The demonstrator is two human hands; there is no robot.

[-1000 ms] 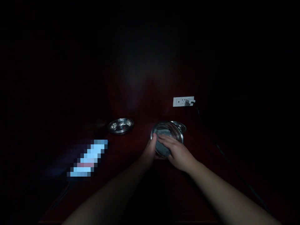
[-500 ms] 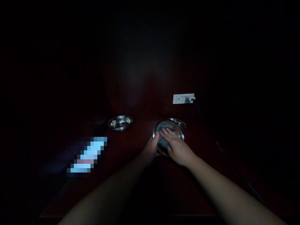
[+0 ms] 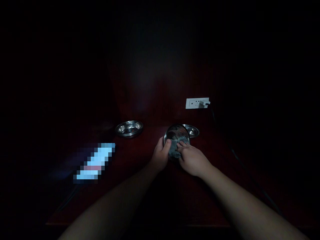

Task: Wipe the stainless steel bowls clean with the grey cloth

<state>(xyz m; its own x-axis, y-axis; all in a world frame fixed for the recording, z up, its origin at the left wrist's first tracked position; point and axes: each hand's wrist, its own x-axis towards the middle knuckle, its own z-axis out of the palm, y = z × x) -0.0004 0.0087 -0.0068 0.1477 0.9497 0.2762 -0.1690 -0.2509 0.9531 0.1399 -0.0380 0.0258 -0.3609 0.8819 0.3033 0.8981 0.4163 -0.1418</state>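
Note:
A shiny steel plate or shallow bowl (image 3: pixel 175 132) is tilted up in front of me. My left hand (image 3: pixel 161 155) grips its left rim, thumb on the near face and the other fingers mostly hidden behind. A grey-green cloth (image 3: pixel 174 146) lies against the inner face. My right hand (image 3: pixel 193 160) presses the cloth there with bent fingers gathered into it. Just behind on the right, a second steel dish (image 3: pixel 193 131) rests on the table, partly covered by the held one.
Several steel dishes, apparently stacked (image 3: pixel 129 129), sit at the back left. A pixelated bright screen (image 3: pixel 96 161) lies left on the dark red table (image 3: pixel 140 151). At the back right is a wall socket (image 3: pixel 197 103) with a plug; a cable (image 3: pixel 250 173) runs along the right.
The held dish has turned and tilted, so its face looks narrower. My right hand has gone from spread flat on the cloth to bunching it with curled fingers. The view has shifted slightly.

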